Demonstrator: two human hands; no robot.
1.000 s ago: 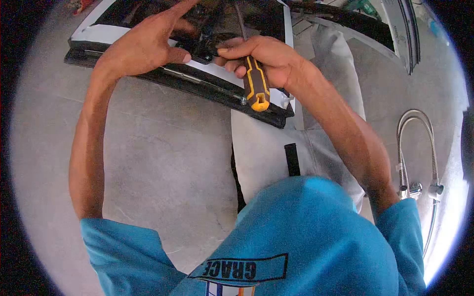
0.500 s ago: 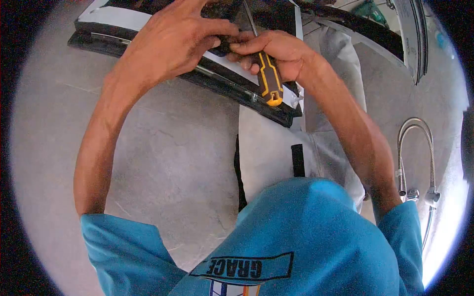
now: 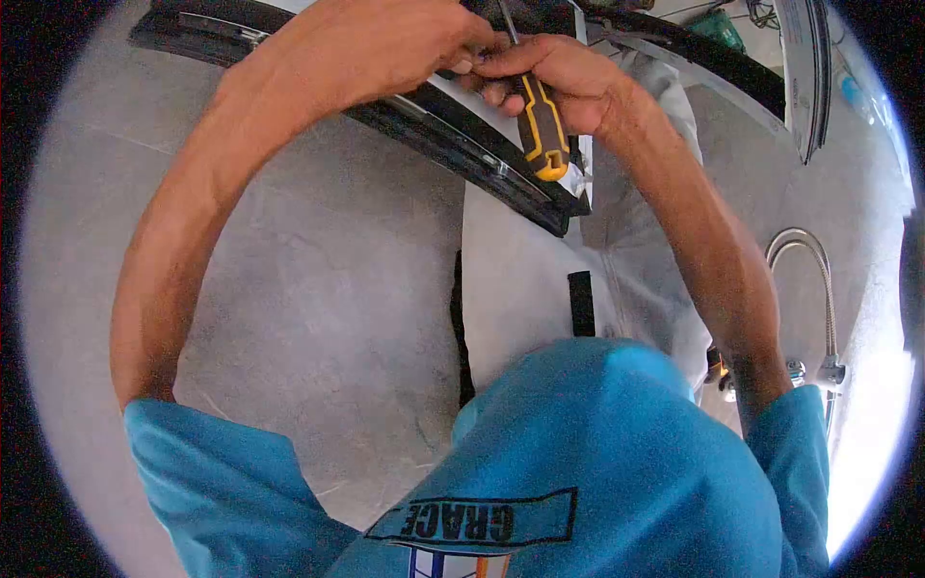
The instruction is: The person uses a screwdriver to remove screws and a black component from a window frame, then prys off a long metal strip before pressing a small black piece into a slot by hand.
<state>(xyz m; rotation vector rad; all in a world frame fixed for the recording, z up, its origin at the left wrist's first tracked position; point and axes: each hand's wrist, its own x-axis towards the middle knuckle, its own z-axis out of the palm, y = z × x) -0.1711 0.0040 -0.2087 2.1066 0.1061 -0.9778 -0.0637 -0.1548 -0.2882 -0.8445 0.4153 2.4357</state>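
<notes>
A screwdriver (image 3: pixel 544 135) with a black and yellow handle rests in my right hand (image 3: pixel 573 82), its metal shaft pointing away from me and the handle end towards me. The thumb and fingertips of that hand are pinched together. Against them, the closed fingers of my left hand (image 3: pixel 405 48) meet at the top of the view; whatever lies between the fingertips is too small to make out. Below both hands runs a black frame (image 3: pixel 462 144) with a metal-lined channel, partly covered by my left hand and forearm.
My legs in light grey trousers (image 3: pixel 520 260) lie under the frame's near corner. A black-edged panel (image 3: pixel 809 87) stands at the upper right, with a green tool (image 3: pixel 718 31) beyond. A metal shower hose (image 3: pixel 819 260) hangs at the right. Grey tiled floor (image 3: pixel 318 260) spreads at left.
My left hand has moved right to the right fingertips, and its spread fingers have closed. The right hand and screwdriver have shifted slightly up and right in view.
</notes>
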